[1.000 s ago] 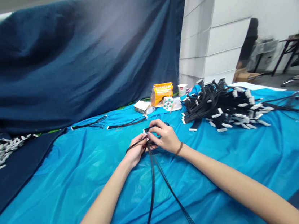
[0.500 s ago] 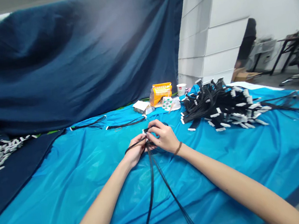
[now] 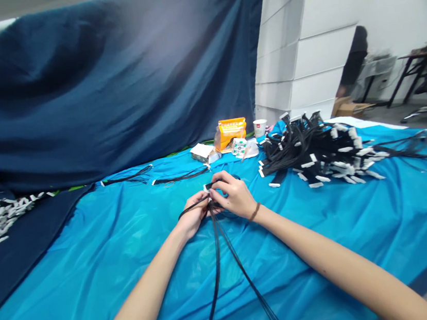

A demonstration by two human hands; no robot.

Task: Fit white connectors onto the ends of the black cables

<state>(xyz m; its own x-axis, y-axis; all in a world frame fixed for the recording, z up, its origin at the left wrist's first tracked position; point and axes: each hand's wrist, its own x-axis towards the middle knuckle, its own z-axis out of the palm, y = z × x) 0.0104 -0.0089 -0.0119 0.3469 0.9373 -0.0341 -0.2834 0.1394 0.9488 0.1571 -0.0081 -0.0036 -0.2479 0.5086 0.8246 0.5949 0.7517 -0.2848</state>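
Note:
Near the middle of the blue-covered table, my left hand (image 3: 194, 214) is closed around a black cable harness (image 3: 217, 248). My right hand (image 3: 235, 194) meets it from the right, thumb and fingers pinched at the harness near a small white connector (image 3: 206, 187). One black strand loops over the back of my left hand. Below the hands, two bundles of thin black wires hang apart and run toward the near edge of the view. The exact spot between my fingertips is too small and covered to make out.
A large heap of black cables with white connectors (image 3: 314, 153) lies to the right, another pile (image 3: 1, 220) at far left. Behind my hands are two loose cable harnesses, a small white box (image 3: 205, 153), an orange bag (image 3: 231, 133) and a paper cup (image 3: 260, 127). White boxes stand stacked behind.
Both hands keep nearly the same pose on the harness. The view has shifted very slightly; nothing else visibly differs.

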